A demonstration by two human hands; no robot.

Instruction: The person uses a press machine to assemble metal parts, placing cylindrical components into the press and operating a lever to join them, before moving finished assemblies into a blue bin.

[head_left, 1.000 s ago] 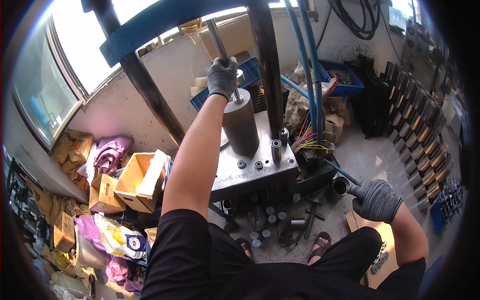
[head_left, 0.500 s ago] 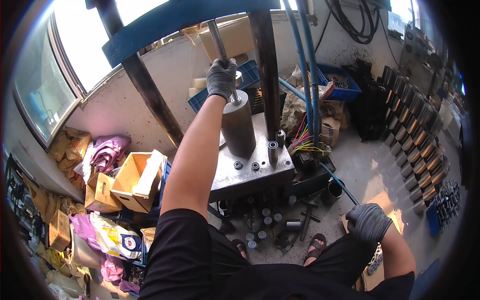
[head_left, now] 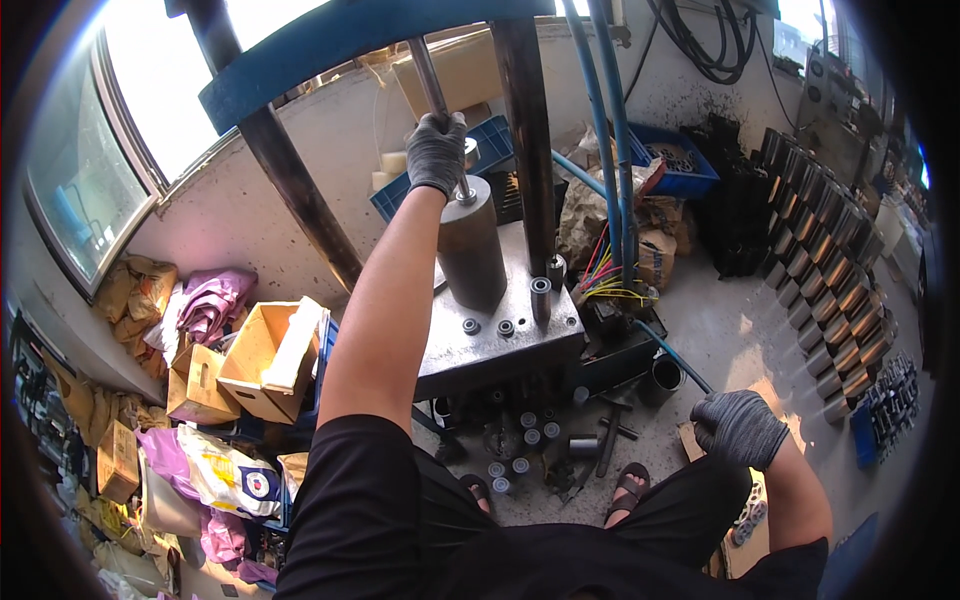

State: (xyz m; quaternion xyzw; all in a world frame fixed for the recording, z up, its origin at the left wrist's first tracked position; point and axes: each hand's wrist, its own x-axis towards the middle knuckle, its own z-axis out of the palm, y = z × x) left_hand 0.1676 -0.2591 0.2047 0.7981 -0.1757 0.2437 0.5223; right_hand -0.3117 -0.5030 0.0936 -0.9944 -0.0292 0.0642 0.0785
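1. Strong daylight enters through the window (head_left: 155,90) at upper left, its opening burnt out to white.
2. Sunlight brightens the cardboard boxes (head_left: 258,390) at left and a patch of the floor (head_left: 742,364) at right.
3. The steel worktop (head_left: 450,352) shows pale glare; beneath it, deep shadow hides detail.
4. Left hand (head_left: 437,155) and right hand (head_left: 740,428) look fairly sharp.
5. Fisheye distortion bends outer lines, corners fall to black, and the far right edge goes soft.
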